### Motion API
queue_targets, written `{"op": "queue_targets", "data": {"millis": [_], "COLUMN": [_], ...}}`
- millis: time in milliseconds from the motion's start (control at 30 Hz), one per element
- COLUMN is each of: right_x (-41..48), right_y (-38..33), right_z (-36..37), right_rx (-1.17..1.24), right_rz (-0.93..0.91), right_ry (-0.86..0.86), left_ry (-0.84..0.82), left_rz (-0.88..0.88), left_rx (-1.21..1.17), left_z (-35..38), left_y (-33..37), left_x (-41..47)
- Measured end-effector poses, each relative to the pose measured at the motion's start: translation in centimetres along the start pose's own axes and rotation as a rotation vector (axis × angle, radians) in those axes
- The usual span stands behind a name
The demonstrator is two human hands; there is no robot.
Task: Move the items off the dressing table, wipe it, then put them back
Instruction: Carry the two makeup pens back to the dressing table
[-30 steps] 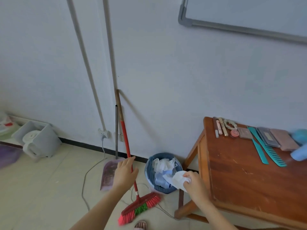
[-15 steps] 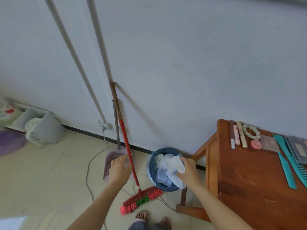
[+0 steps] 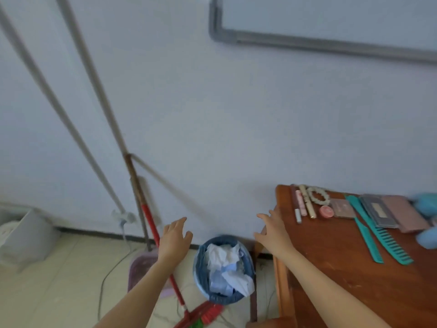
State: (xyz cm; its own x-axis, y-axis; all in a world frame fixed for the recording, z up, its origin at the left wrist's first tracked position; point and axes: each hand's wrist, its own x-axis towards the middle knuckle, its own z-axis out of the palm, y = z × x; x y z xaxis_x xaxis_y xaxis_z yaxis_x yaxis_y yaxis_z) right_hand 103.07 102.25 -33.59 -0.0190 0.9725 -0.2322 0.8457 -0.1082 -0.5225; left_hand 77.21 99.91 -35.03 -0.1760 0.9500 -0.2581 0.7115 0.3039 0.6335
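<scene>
The wooden dressing table (image 3: 335,263) fills the lower right. Along its far edge lie slim cosmetic tubes (image 3: 303,205), a bead bracelet (image 3: 318,195), a round pink compact (image 3: 326,211), flat palettes (image 3: 378,210) and two teal combs (image 3: 378,235). Blurred blue objects (image 3: 425,218) sit at the right edge. My right hand (image 3: 272,229) hovers empty with fingers spread over the table's left edge. My left hand (image 3: 173,237) is raised, fingers relaxed, holding nothing. A blue waste bin (image 3: 201,259) on the floor between my arms holds crumpled white tissues (image 3: 224,256).
A red broom (image 3: 151,223) leans against the wall left of the bin, with a purple dustpan (image 3: 139,266) behind it. A cable (image 3: 111,268) runs from a wall socket across the floor. White containers (image 3: 26,235) stand at far left. A framed board (image 3: 331,41) hangs above the table.
My right hand has let go of the white tissue into the bin and risen to the table's left edge. My left hand has lifted. The view has tilted up and to the right.
</scene>
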Motion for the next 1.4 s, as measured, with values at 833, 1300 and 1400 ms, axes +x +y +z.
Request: {"op": "queue_targets", "data": {"millis": [833, 1300, 1400], "right_x": [-9.4, 0.9, 2.3], "right_y": [6.1, 15.7, 17.1], "right_z": [-18.3, -16.6, -14.9], "right_rx": [-0.089, -0.165, -0.178], "right_rz": [0.19, -0.044, -0.115], "right_ry": [0.455, 0.156, 0.091], "left_ry": [0.004, -0.073, -0.097], "left_rz": [0.88, 0.448, 0.357], "left_rx": [0.081, 0.106, 0.169], "left_z": [3.2, 15.8, 18.2], "left_y": [22.6, 25.8, 24.6], "left_x": [0.7, 2.1, 1.0]}}
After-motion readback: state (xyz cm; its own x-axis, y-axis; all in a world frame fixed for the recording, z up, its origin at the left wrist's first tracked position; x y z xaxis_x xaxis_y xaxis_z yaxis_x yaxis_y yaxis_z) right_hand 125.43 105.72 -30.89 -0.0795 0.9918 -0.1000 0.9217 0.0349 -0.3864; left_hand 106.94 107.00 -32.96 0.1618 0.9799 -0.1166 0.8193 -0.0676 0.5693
